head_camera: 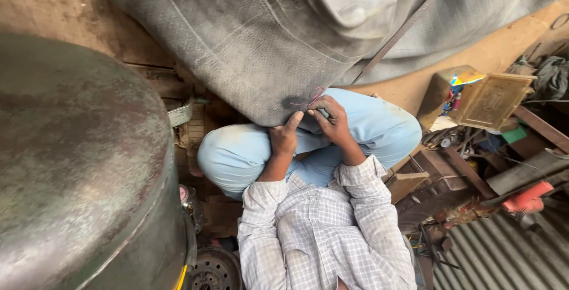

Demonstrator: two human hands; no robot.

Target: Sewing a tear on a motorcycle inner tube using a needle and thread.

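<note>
I am squatting, with light blue trousers over my knees (237, 153). A large grey woven sack (261, 41) lies spread in front of me over the ground. My left hand (285, 136) grips the sack's lower edge, thumb up. My right hand (332, 118) pinches the same edge beside it, where a thin pink thread (314, 96) sticks out of the fabric. Both hands sit close together over my knees. What the sack covers is hidden.
A big rusty dark green metal drum (77, 165) fills the left. An open metal toolbox (486, 97) and scattered tools (450, 139) lie at right, with corrugated sheet (498, 254) at lower right and a red object (524, 198) beside it. A small wheel (213, 269) sits below the drum.
</note>
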